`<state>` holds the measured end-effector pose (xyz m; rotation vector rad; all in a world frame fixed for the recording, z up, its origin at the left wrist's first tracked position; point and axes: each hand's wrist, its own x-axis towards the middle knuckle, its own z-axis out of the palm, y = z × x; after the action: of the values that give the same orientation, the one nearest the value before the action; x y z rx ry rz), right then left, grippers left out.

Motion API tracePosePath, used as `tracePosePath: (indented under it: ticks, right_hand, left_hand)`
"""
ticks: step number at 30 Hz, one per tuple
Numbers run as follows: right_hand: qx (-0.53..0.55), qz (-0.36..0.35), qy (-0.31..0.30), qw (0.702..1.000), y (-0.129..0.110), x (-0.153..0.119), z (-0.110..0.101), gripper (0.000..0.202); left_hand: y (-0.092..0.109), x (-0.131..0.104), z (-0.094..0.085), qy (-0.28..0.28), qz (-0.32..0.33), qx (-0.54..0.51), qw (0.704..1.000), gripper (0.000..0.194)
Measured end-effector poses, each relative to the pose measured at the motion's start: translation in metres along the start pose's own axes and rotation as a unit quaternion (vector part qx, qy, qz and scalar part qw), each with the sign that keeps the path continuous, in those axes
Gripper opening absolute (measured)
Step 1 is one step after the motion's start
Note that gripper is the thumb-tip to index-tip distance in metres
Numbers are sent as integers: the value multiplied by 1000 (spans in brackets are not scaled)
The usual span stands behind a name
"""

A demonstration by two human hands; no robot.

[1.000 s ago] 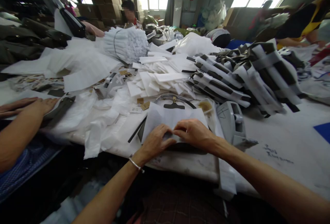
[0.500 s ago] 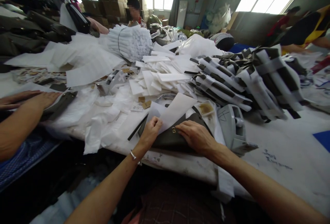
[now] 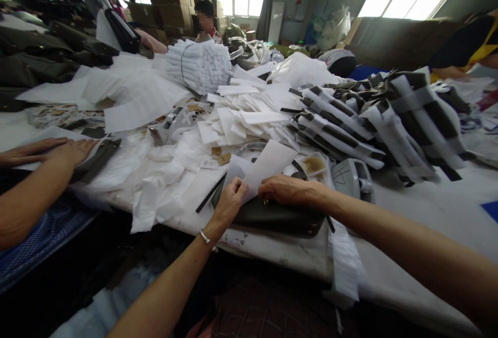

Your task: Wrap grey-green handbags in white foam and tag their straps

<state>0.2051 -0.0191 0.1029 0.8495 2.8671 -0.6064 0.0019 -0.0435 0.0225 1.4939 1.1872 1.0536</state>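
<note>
Hands worked at the near edge of a white-covered table [image 3: 412, 208]. The left hand [image 3: 230, 202] was clenched on the lower corner of a white foam sheet [image 3: 264, 164], pinching it between thumb and fingers so that the sheet stood tilted up and away from the table. The right hand [image 3: 288, 190] lay just beside it, fingers curled down onto the top of a dark olive handbag [image 3: 276, 214]; whether it gripped the sheet or only pressed on the bag could not be told. The handbag lay flat at the table's near edge, under both hands, with a small gold clasp showing below the right hand. A grey tape dispenser [image 3: 352, 177] stood just right of the bag. Beyond it lay a pile of bags wrapped in white foam [image 3: 373, 120], and farther back a loose heap of cut foam pieces [image 3: 241, 115]. At far left, another person's hands [image 3: 58, 151] rested flat on a second dark bag [image 3: 97, 159].
</note>
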Motion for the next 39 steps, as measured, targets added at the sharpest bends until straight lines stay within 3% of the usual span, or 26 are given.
tracePosePath:
  ticks: [6,11,15,19,21,24,27,30,35,39]
  right_hand:
    - [-184,-137,-5,973,2,-6,5,18]
    - [-262,-180,29,948,0,-14,8,25]
    - [-259,-174,96,945,-26,-37,-4,31]
    - [-223,-117,221,942,-62,-55,-12,35]
    - [-197,-51,245,948,-73,-53,-8,33]
    - [-142,96,167,971,-73,-44,9,26]
    - [-67,193,89,975,-62,-37,30,28]
    - [-16,212,104,972,-52,-37,45,31]
    - [-18,232,124,965,-51,-40,53,28]
    - [-25,221,111,969,-53,-38,55,28]
  left_hand:
    - [4,-8,2,-38,34,23,998,22]
    - [9,-19,6,-66,134,79,986,14]
    - [3,-24,9,-87,229,151,958,26]
    - [-1,-32,11,-95,334,255,902,28]
    - [1,-36,13,-87,368,324,867,27]
    - [8,-40,16,-82,390,416,817,24]
    - [13,-40,20,-100,393,456,792,21]
    - [11,-39,21,-111,375,439,809,22]
    - [5,-37,17,-129,320,341,875,24]
    - [7,-37,13,-159,295,306,891,23]
